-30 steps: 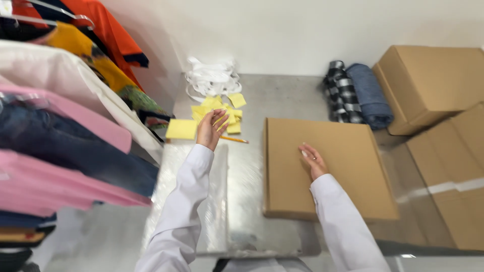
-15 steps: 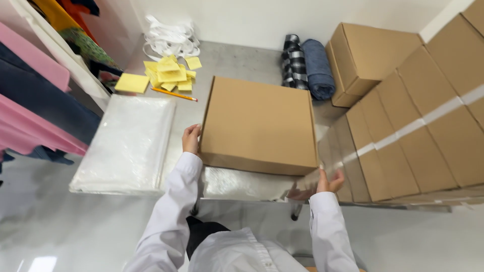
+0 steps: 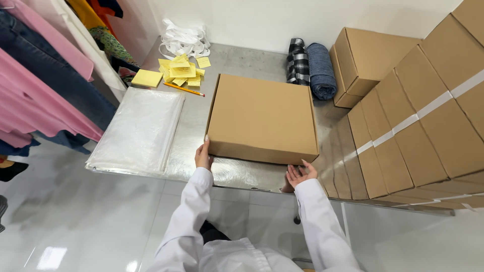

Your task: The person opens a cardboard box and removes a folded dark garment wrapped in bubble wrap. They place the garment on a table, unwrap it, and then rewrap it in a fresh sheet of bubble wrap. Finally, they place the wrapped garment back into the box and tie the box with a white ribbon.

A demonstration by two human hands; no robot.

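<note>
Beside box (image 3: 262,117), right hand (image 3: 298,176) nearer now

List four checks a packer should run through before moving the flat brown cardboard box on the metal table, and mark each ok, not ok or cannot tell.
1. Left hand on the flat brown cardboard box: ok, it touches the near left corner.
2. Right hand on the box: cannot tell, it is open, palm up, at the near right corner.
3. Box lid closed flat: ok.
4. Nothing against the box: ok, the yellow pencil and the clear plastic bags lie apart to its left on the metal table; the stacked taped cartons stand apart on its right.
</note>
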